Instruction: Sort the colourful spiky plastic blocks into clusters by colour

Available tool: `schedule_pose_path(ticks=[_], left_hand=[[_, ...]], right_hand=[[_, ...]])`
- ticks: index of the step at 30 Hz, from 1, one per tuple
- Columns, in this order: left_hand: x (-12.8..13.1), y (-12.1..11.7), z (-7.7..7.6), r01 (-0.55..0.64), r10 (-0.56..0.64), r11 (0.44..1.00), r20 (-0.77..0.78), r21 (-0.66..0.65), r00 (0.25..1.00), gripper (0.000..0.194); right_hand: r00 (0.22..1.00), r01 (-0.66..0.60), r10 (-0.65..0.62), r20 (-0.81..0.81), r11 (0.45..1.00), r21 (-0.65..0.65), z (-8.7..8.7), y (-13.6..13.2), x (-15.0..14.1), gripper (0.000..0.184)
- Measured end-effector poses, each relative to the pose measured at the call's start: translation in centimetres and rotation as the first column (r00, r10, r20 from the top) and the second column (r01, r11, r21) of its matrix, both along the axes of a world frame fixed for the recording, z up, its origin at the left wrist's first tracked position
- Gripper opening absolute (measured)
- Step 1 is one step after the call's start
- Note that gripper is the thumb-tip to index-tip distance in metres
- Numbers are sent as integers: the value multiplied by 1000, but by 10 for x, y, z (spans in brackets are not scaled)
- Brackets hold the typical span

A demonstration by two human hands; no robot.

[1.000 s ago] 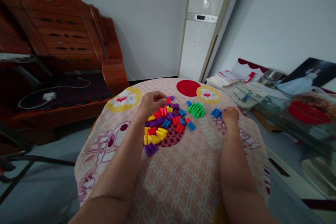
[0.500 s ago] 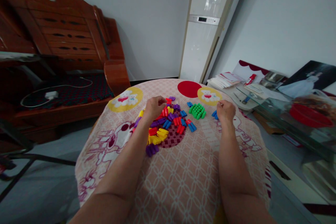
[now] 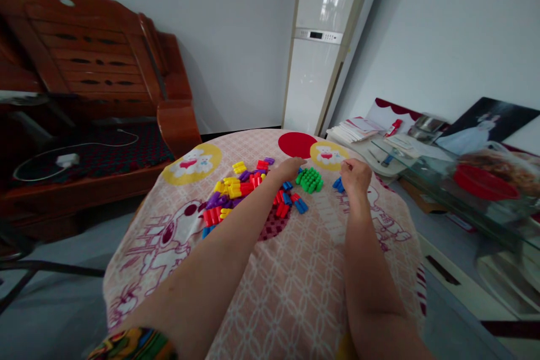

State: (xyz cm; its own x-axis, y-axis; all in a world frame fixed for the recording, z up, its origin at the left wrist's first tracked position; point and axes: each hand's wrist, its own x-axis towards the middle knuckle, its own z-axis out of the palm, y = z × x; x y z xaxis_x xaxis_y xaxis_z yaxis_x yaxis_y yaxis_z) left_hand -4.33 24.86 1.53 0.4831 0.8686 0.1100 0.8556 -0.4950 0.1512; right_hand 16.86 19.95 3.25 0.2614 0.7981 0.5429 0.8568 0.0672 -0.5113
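My left hand (image 3: 292, 168) stretches over the loose pile, its fingers extended toward a small blue block (image 3: 300, 170) beside the green cluster. Whether the fingertips touch that block is hard to see. My right hand (image 3: 356, 175) is raised at the right of the table with its fingers curled closed. Anything inside it is hidden. Just left of it lies a small group of blue blocks (image 3: 338, 184). Between the hands sits a compact cluster of green blocks (image 3: 310, 179). Red blocks (image 3: 213, 215), yellow blocks (image 3: 239, 167) and purple blocks (image 3: 218, 200) lie jumbled, partly behind my left forearm.
A patterned cloth covers the round table (image 3: 291, 281). On the right, a glass shelf (image 3: 426, 180) holds a red basket (image 3: 485, 181), papers (image 3: 353, 129) and a metal pot (image 3: 427, 125). A wooden bench (image 3: 93, 79) stands at left, a tall white air conditioner (image 3: 312, 67) behind.
My left hand has moved right, from the red and purple blocks at the back of the pile to beside the green cluster. My right hand has lifted slightly from the blue group.
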Motion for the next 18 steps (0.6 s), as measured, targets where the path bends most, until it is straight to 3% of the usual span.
schedule_pose_path(ticks=[2, 5, 11, 14, 18], left_hand=[[1, 8, -4, 60, -62, 997, -72, -40, 995, 56], [-7, 10, -11, 52, -63, 996, -147, -77, 987, 45], [-33, -24, -17, -46, 37, 998, -181, -46, 983, 31], [-41, -52, -21, -41, 37, 999, -114, -32, 993, 29], [-52, -83, -28, -54, 51, 998, 108, 28, 993, 29]], right_hand=[[1000, -11, 11, -21, 1000, 7, 0, 0, 1, 30], [999, -23, 23, -38, 1000, 15, 1, 1, 2, 30], [996, -51, 51, -70, 999, 10, 3, 2, 3, 28], [995, -67, 65, -78, 998, -20, 5, 1, -1, 29], [983, -160, 152, -106, 985, -67, 6, 2, -12, 29]])
